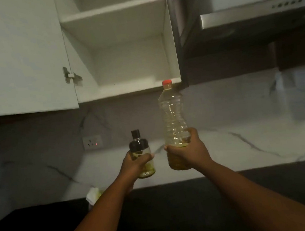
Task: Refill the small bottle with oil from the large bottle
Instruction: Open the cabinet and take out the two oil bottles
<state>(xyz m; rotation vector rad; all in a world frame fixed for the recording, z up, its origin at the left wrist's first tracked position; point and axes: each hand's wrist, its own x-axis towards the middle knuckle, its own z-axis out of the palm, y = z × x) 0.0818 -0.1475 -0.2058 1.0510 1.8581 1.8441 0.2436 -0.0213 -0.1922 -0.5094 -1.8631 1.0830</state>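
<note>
My left hand [134, 164] grips the small glass bottle [139, 145] around its lower body. It has a black cap and a little yellowish oil at the bottom. My right hand [188, 152] grips the large clear plastic bottle [173, 113] near its base. That bottle has a red cap and holds oil only in its lowest part. Both bottles are upright, capped and held side by side in the air above the dark counter [177, 203], below the open wall cabinet [121, 48].
The cabinet's door [17, 54] hangs open to the left, its shelves bare. A steel range hood [249, 9] juts out at the upper right. A wall socket [92, 142] sits on the marble backsplash, and a pale crumpled thing [93, 195] lies on the counter at left.
</note>
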